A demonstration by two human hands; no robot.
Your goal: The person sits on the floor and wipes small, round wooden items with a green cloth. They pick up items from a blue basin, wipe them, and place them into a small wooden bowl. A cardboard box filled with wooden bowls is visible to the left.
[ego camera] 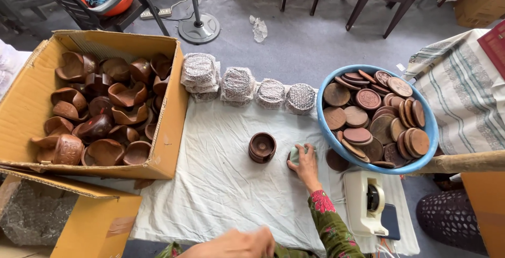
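From the head camera I look down on a white cloth that is spread on the floor. My right hand reaches forward near the right edge of this cloth, and its fingers are curled over a small pale green object, maybe a piece of soap or a sponge, which presses on a dark round wooden piece that is mostly hidden under the hand. So the grip is closed around this pale object; what lies under it I cannot tell exactly. Just beside it, to the left, stands a small dark wooden bowl on the cloth, upright and apart from the hand. My left hand shows only at the bottom edge of the view, over the near edge of the cloth; I cannot tell if it holds something. At the right edge of the cloth stands a blue basin full of round wooden lids, and one more lid lies on the cloth touching the basin. On the left edge a cardboard box holds many carved wooden bowls. Along the far edge of the cloth sits a row of wrapped bundles. A white tape dispenser sits at the near right corner.
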